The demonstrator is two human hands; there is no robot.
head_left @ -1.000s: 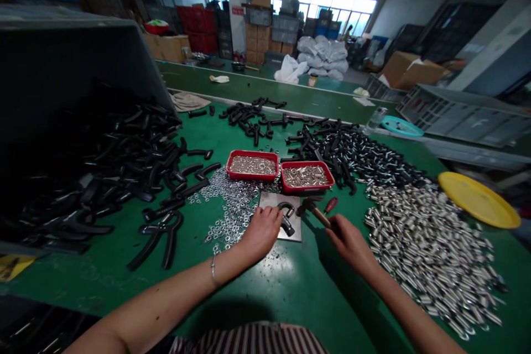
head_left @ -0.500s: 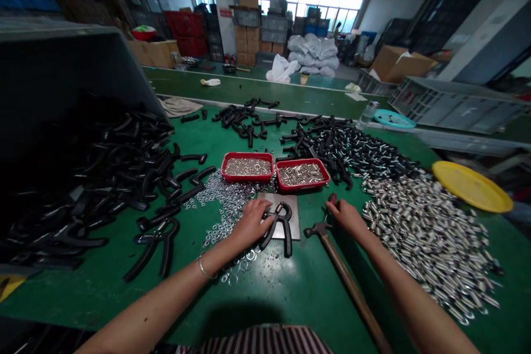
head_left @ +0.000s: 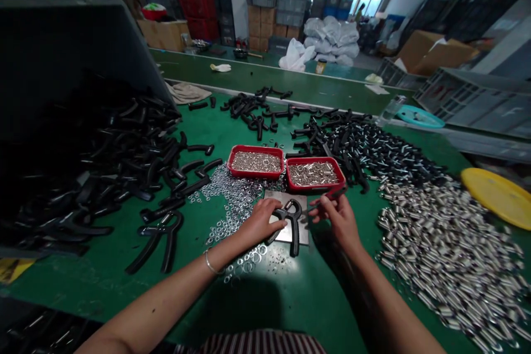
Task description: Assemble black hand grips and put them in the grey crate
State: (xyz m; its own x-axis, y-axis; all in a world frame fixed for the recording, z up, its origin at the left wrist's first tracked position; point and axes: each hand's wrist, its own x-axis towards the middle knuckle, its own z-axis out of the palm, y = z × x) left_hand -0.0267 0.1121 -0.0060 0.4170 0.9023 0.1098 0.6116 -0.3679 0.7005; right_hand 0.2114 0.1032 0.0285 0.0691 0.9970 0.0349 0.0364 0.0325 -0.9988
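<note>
My left hand (head_left: 265,219) is closed on a black spring clamp (head_left: 293,227) that lies on a small metal plate (head_left: 305,235). The clamp's handles point towards me, and one is partly covered by my fingers. Just right of the plate, my right hand (head_left: 338,218) grips a slim red-handled tool (head_left: 336,192). Its thin end points left towards the clamp; the exact kind is unclear. Loose metal rings (head_left: 232,210) lie beside my left hand. Beyond the hands stand a red tray of tiny metal parts (head_left: 255,146) and a red tray of small pins (head_left: 315,188).
A second clamp (head_left: 160,238) lies at left, before a tipped bin (head_left: 136,38) spilling black handles (head_left: 149,149). Springs (head_left: 448,249) are heaped at right, near dark small parts (head_left: 385,146) and a yellow lid (head_left: 498,196). A green belt (head_left: 257,77) runs behind.
My right hand has lifted the red-handled tool and brought it left, towards the clamp. The hammer that lay beside that hand no longer shows. My left hand stays on the clamp; the view has shifted.
</note>
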